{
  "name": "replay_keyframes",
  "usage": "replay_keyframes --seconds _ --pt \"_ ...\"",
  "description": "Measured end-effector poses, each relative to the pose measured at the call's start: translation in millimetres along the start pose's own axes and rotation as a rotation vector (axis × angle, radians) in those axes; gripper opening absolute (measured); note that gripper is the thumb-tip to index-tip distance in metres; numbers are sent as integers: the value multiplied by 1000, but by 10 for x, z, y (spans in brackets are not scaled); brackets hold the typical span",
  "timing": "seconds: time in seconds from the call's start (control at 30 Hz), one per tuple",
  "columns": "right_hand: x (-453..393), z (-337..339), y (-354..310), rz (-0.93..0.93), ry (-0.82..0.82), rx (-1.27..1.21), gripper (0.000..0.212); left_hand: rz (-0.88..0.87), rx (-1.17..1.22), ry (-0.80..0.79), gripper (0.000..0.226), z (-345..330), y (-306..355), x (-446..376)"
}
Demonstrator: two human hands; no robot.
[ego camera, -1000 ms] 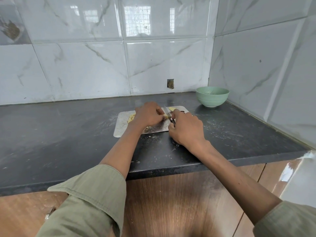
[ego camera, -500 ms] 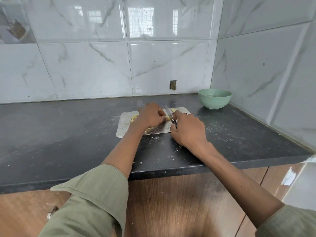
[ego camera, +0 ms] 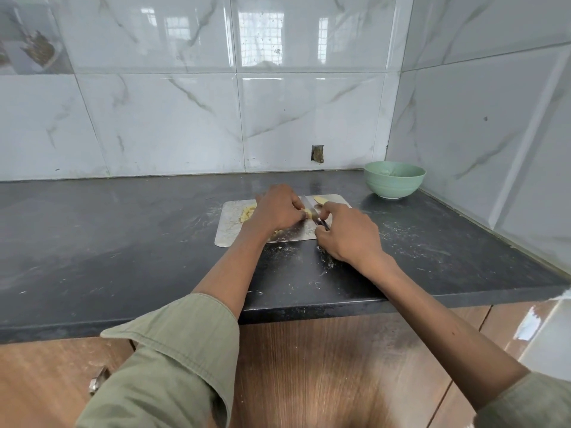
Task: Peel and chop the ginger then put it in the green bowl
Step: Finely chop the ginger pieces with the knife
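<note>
Two hands work over the metal cutting board [ego camera: 230, 225], which lies flat on the dark counter [ego camera: 123, 242]. The left hand [ego camera: 276, 210] curls its fingers down on a pale piece of ginger [ego camera: 307, 213] near the board's middle, pinning it in place. The right hand [ego camera: 347, 231], at the board's near right corner, grips the dark handle of the knife [ego camera: 312, 210], whose blade crosses the board just beside the held piece. Already-cut slices [ego camera: 247, 213] sit on the board's left part, and another peeled piece [ego camera: 321, 199] lies at its far edge. The green bowl [ego camera: 394, 179] stands beyond the board's far right corner, well apart; whether anything is in it is hard to tell from here.

Peeled ginger is light, firm and fibrous, and its wet surface probably slides on metal. Holding it from above with fingertips tucked back from the blade looks wisest. As the piece shortens, there is less to hold, so a slip towards the edge is the main risk.
</note>
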State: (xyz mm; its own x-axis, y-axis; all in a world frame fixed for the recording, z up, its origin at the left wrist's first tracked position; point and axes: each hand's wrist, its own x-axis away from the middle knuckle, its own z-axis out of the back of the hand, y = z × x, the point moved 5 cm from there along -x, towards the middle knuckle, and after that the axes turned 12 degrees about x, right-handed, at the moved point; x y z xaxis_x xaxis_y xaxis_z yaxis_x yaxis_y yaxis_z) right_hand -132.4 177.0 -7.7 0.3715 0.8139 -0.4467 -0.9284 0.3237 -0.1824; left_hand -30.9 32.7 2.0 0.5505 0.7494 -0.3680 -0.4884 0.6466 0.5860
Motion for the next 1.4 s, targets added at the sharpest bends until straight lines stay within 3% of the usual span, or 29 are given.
replay_keyframes --seconds 0.27,1.4 --pt "-2 12 -187 66 79 173 20 -3 0 14 11 28 21 28" --pt "56 24 -146 46 103 93 20 -26 68 36 14 87 74 76"
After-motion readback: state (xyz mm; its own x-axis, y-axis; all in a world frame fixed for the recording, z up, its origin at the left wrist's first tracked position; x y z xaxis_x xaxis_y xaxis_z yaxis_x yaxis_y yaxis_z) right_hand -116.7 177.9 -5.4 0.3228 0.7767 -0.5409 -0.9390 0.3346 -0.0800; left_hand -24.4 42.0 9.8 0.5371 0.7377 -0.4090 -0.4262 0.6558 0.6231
